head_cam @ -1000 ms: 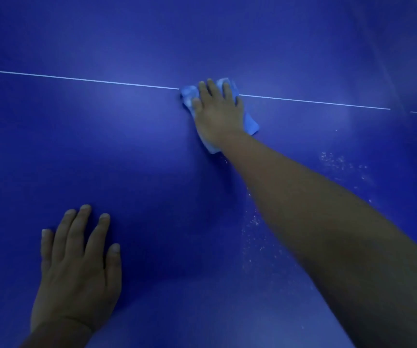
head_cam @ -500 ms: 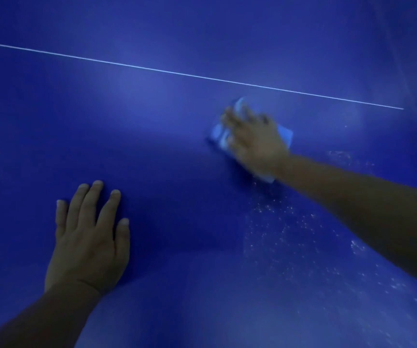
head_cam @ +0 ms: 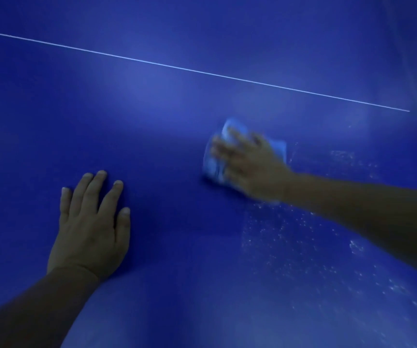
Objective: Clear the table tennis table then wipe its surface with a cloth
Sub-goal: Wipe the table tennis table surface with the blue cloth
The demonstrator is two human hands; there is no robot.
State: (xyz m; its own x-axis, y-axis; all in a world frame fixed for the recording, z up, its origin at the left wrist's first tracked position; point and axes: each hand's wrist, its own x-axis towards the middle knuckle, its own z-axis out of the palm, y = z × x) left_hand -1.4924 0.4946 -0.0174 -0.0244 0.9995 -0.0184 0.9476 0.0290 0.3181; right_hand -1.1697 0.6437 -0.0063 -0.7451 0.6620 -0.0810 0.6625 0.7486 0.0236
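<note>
currently no objects lie on the visible table (head_cam: 152, 109); wiping underway. right hand (head_cam: 250, 167), blurred, presses the cloth (head_cam: 213, 164) flat mid-table; left hand (head_cam: 89, 227) rests open, near left. white specks (head_cam: 290, 234) remain at right.

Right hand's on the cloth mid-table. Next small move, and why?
Probably sweep the cloth under the right hand toward the near right: pale specks dot the table there. The left hand rests flat on the table.
</note>
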